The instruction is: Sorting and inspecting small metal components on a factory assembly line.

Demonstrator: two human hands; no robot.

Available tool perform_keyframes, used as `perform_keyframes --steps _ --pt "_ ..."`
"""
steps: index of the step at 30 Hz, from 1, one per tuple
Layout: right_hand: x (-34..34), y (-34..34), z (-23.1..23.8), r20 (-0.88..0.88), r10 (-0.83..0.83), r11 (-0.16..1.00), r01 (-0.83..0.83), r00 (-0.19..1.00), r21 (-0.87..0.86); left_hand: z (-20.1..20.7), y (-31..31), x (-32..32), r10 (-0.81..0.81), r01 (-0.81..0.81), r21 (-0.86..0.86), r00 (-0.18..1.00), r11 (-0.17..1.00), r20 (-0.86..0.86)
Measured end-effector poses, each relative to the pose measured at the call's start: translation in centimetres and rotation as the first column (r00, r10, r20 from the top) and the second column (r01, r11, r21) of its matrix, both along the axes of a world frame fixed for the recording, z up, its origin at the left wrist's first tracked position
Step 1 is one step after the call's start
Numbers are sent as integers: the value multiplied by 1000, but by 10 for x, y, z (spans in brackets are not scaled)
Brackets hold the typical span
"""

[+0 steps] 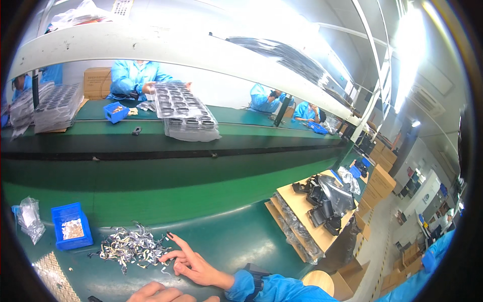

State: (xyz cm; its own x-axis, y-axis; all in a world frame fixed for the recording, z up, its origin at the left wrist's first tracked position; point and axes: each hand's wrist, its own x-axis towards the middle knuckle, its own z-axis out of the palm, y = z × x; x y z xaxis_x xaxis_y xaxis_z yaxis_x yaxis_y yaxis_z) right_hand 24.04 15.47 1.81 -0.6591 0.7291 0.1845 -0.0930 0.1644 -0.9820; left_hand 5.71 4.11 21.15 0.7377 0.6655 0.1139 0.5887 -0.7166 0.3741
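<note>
A loose pile of small parts (128, 246), white, cream and dark grey, lies on the green table. My right hand (193, 267) reaches to the pile's right edge with its fingers apart. Something dark covers or sits at the tip of its index finger; I cannot make out which. Another fingertip rests beside a few pale pieces. At the lower edge, the knuckles of my left hand (158, 294) show in front of the pile, their fingertips hidden. Behind the pile's left side stands a blue bin (59, 223) with small cream pieces in it.
Clear plastic bags (31, 221) lie at the far left, above a woven mat (53, 274). To my right, black plastic parts (327, 201) sit on stacked boards (287, 196). Across the belt (201, 189), a co-worker (133, 78) lifts a moulded tray (176, 100).
</note>
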Motion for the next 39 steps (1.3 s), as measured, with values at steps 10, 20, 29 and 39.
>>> perform_keyframes --steps 10,20,29,39 --pt "10 1 5 69 -27 999 25 997 25 -5 0 1 -21 21 98 1000 995 1" --pt "0 0 4 39 35 999 -35 999 5 -1 -9 -3 13 -20 89 997 996 76" --pt "1 -8 20 86 -87 994 92 992 -55 -25 -1 5 -36 -37 257 961 966 274" --pt "3 -4 9 101 -52 998 55 993 -25 -19 -5 2 -30 -41 289 971 956 237"
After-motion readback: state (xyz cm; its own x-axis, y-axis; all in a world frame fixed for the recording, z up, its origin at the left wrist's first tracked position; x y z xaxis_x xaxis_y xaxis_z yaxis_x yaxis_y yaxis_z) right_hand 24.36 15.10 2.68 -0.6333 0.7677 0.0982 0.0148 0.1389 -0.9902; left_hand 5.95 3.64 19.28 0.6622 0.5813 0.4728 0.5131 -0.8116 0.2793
